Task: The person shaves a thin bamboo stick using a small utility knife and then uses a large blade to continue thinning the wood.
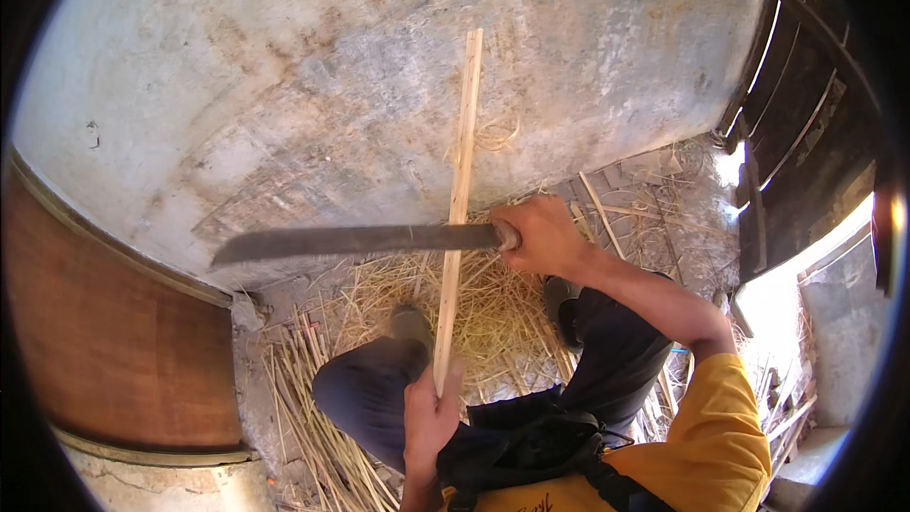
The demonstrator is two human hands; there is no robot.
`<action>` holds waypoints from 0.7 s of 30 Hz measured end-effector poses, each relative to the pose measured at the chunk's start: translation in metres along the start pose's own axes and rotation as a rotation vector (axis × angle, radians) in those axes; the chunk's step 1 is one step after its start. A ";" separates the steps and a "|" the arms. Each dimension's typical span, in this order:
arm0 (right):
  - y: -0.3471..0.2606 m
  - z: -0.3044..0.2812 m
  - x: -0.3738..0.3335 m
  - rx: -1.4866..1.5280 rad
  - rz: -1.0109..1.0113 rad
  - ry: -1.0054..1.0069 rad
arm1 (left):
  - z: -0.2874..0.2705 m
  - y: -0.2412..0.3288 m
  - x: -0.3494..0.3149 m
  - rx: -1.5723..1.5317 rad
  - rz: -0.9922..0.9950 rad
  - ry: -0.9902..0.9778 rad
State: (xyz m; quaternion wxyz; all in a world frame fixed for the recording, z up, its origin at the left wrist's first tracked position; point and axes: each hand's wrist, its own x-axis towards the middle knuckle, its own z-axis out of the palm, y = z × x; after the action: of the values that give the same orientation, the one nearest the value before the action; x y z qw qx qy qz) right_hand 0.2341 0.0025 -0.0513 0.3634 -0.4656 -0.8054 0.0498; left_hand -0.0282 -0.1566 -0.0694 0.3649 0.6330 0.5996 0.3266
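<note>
My right hand is closed around the handle of a machete. Its long dark blade points left and lies across a pale wooden strip, crossing it near the middle. The near end of this strip is in my left hand, fingers wrapped round it, in front of my lap. From there the strip slants up and away toward the wall. A thin curled shaving hangs at the strip's right side, above the blade.
Straw-like shavings heap on the ground between my feet. Long thin strips lie in a bundle left of my leg. A stained wall rises ahead, a brown wooden panel stands at left, and dark planks at right.
</note>
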 end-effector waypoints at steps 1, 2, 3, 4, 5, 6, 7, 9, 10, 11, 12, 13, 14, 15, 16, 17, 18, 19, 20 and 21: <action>0.002 0.000 0.001 0.000 0.043 -0.021 | -0.001 -0.001 0.000 0.025 -0.001 -0.018; 0.003 0.000 0.002 0.001 0.087 -0.042 | -0.002 -0.001 0.000 0.051 -0.002 -0.036; 0.001 0.000 0.002 -0.001 0.085 -0.044 | -0.002 0.001 0.000 0.048 -0.002 -0.035; -0.004 0.002 0.001 -0.028 0.063 -0.051 | -0.003 0.004 0.000 0.058 -0.010 -0.022; -0.008 0.003 -0.001 -0.055 0.042 -0.058 | -0.003 0.005 0.000 0.069 -0.019 -0.010; -0.013 0.005 -0.005 -0.057 0.042 -0.059 | -0.002 0.004 0.001 0.067 -0.019 -0.011; -0.019 0.007 -0.010 -0.079 0.016 -0.120 | -0.001 0.002 0.002 0.122 -0.027 -0.023; -0.021 0.008 -0.011 -0.102 -0.010 -0.181 | 0.001 0.004 0.003 0.179 -0.035 -0.035; -0.021 0.010 -0.011 -0.084 -0.029 -0.153 | 0.001 0.008 0.001 0.161 0.011 -0.016; -0.020 0.012 -0.011 -0.066 -0.048 -0.126 | 0.001 0.010 0.000 0.143 0.057 0.003; -0.020 0.013 -0.011 -0.064 -0.046 -0.128 | 0.000 0.010 0.000 0.144 0.053 0.000; -0.019 0.013 -0.007 -0.058 -0.037 -0.137 | 0.000 0.011 0.000 0.152 0.031 0.002; -0.019 0.013 -0.005 -0.052 -0.027 -0.145 | 0.000 0.012 0.001 0.160 0.009 0.004; -0.018 0.014 -0.004 -0.054 -0.029 -0.145 | -0.001 0.015 0.001 0.159 0.010 0.004; -0.016 0.017 -0.004 -0.082 -0.054 -0.115 | -0.002 0.020 0.001 0.155 -0.017 0.001; -0.015 0.020 -0.004 -0.111 -0.080 -0.085 | -0.003 0.022 0.001 0.151 -0.043 -0.003; -0.014 0.022 -0.005 -0.111 -0.076 -0.082 | -0.003 0.020 0.001 0.154 -0.041 -0.007; -0.013 0.025 -0.005 -0.133 -0.062 -0.073 | -0.002 0.015 0.002 0.159 -0.016 0.000; -0.013 0.026 -0.005 -0.155 -0.049 -0.065 | -0.001 0.013 0.003 0.164 0.009 0.006; -0.015 0.027 -0.004 -0.155 -0.048 -0.066 | -0.001 0.012 0.005 0.163 0.008 0.005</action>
State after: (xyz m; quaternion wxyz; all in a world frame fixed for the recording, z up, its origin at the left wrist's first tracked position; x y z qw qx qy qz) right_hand 0.2078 -0.0025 -0.0670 0.3007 -0.4708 -0.8294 -0.0062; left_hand -0.0222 -0.1515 -0.0588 0.3091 0.6622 0.6226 0.2798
